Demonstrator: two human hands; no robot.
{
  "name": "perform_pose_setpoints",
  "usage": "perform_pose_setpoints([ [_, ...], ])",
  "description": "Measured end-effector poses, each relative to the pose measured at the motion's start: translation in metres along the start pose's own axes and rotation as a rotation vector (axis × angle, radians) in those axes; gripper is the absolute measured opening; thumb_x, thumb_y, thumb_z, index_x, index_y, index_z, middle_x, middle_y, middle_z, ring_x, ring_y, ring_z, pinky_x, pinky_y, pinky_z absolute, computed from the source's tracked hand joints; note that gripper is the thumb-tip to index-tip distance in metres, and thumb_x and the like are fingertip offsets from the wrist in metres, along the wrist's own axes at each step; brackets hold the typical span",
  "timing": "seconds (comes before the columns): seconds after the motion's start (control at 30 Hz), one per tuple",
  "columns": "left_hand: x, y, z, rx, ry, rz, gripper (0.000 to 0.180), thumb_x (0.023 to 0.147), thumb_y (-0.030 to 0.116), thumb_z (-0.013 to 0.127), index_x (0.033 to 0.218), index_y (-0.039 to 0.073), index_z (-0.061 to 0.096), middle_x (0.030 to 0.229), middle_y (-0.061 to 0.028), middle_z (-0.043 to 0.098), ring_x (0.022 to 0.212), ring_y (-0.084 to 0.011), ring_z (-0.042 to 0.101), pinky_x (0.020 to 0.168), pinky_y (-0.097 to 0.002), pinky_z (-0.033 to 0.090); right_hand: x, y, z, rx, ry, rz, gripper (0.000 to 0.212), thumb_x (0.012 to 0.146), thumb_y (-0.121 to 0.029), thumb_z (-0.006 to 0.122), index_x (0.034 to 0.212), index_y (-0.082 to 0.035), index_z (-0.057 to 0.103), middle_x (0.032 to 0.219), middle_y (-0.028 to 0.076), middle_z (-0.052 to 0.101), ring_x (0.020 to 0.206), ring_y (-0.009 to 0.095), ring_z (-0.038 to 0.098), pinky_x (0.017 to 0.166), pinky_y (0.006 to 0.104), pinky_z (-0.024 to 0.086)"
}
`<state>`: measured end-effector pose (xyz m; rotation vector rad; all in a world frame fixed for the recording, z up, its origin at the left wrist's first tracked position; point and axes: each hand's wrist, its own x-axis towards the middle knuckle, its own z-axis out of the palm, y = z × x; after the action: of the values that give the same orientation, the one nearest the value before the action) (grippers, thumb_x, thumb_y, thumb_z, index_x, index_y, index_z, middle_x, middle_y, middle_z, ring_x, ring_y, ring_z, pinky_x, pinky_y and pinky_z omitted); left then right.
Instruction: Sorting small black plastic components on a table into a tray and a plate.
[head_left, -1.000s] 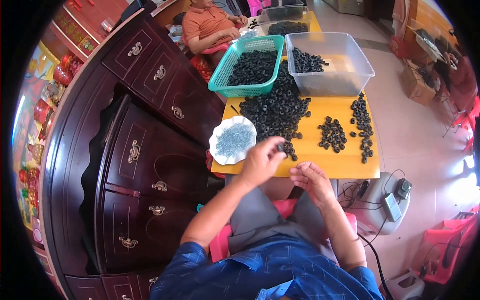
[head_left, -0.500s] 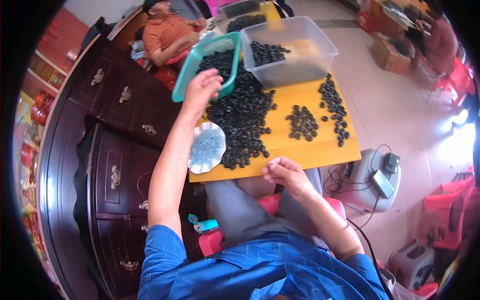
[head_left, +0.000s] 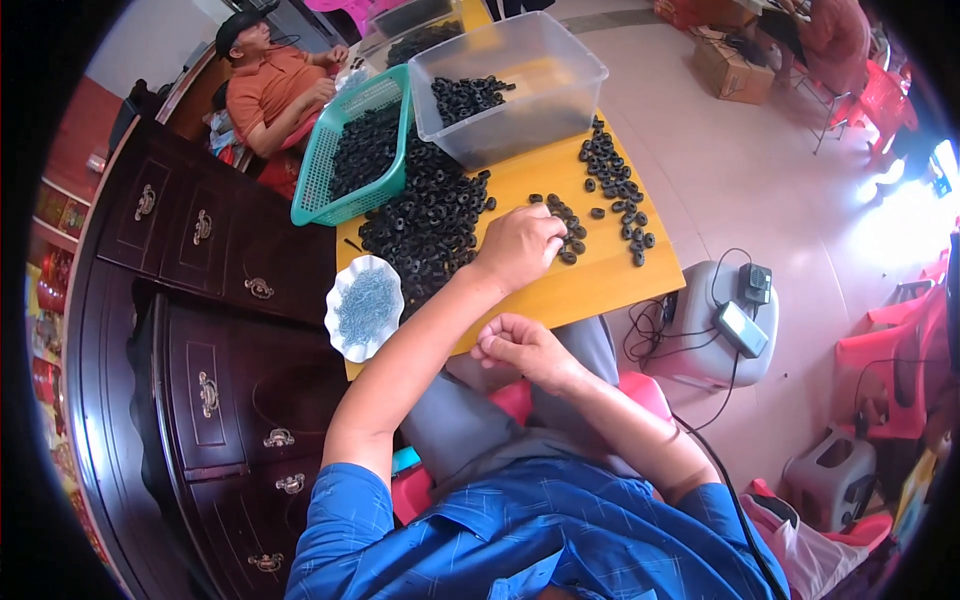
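Observation:
My left hand (head_left: 522, 246) reaches across the table, its fingers bent down at the left side of a small group of black rings (head_left: 576, 231). Whatever those fingertips hold is hidden. Close to the front edge, my right hand (head_left: 527, 350) is closed with thumb and fingers pressed together; anything between them is too small to make out. A large heap of black rings (head_left: 425, 215) lies left of my left hand. At the table's left front corner, a white wavy-rimmed dish (head_left: 334, 322) holds many tiny blue-grey pieces (head_left: 367, 306).
A green basket (head_left: 308, 196) and a clear plastic bin (head_left: 535, 125), both with black rings, stand at the back of the yellow table (head_left: 600, 275). More rings (head_left: 612, 175) lie along the right edge. Dark drawers (head_left: 200, 330) flank the left; a person (head_left: 270, 90) sits beyond.
My left hand has moved from above the green basket, right and nearer, to the small group of rings, and its fingers have curled. My right hand stays closed by the front edge. The view has shifted.

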<state>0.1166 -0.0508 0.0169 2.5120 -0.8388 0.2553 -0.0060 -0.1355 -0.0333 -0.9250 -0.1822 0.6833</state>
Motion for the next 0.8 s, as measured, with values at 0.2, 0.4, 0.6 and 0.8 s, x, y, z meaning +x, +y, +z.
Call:
perform_pose_setpoints([
  [0.2, 0.014, -0.003, 0.021, 0.09, -0.084, 0.041, 0.005, 0.08, 0.015, 0.067, 0.081, 0.011, 0.07, 0.086, -0.0076, 0.065, 0.084, -0.0286, 0.066, 0.071, -0.0427, 0.053, 0.0, 0.001, -0.001, -0.061, -0.035, 0.014, 0.015, 0.099, -0.015, 0.059, 0.102, -0.001, 0.058, 0.093, 0.006, 0.068, 0.082, 0.01, 0.062, 0.075, 0.0232, 0.051],
  [0.4, 0.02, -0.005, 0.033, 0.154, -0.117, 0.073, 0.005, 0.08, 0.014, 0.067, 0.082, 0.011, 0.07, 0.084, -0.006, 0.065, 0.084, -0.0276, 0.065, 0.072, -0.0418, 0.053, 0.003, 0.007, -0.006, -0.068, -0.063, 0.014, 0.015, 0.101, -0.017, 0.058, 0.105, -0.003, 0.058, 0.098, 0.004, 0.066, 0.086, 0.008, 0.06, 0.081, 0.0234, 0.051],
  [0.6, 0.019, -0.007, 0.04, 0.192, -0.114, 0.027, 0.006, 0.08, 0.014, 0.067, 0.082, 0.01, 0.07, 0.086, -0.0063, 0.065, 0.084, -0.028, 0.066, 0.072, -0.0428, 0.053, 0.005, 0.007, -0.005, -0.063, -0.078, 0.012, 0.014, 0.1, -0.017, 0.058, 0.106, -0.003, 0.058, 0.099, 0.003, 0.065, 0.088, 0.008, 0.059, 0.082, 0.024, 0.05],
  [0.8, 0.017, 0.0, 0.026, 0.045, -0.027, -0.055, 0.008, 0.079, 0.016, 0.068, 0.081, 0.009, 0.069, 0.082, -0.0072, 0.066, 0.08, -0.0289, 0.066, 0.071, -0.0416, 0.053, 0.003, 0.007, -0.004, -0.044, -0.081, 0.015, 0.016, 0.1, -0.017, 0.059, 0.107, -0.004, 0.059, 0.099, 0.003, 0.066, 0.089, 0.008, 0.06, 0.082, 0.0239, 0.051],
])
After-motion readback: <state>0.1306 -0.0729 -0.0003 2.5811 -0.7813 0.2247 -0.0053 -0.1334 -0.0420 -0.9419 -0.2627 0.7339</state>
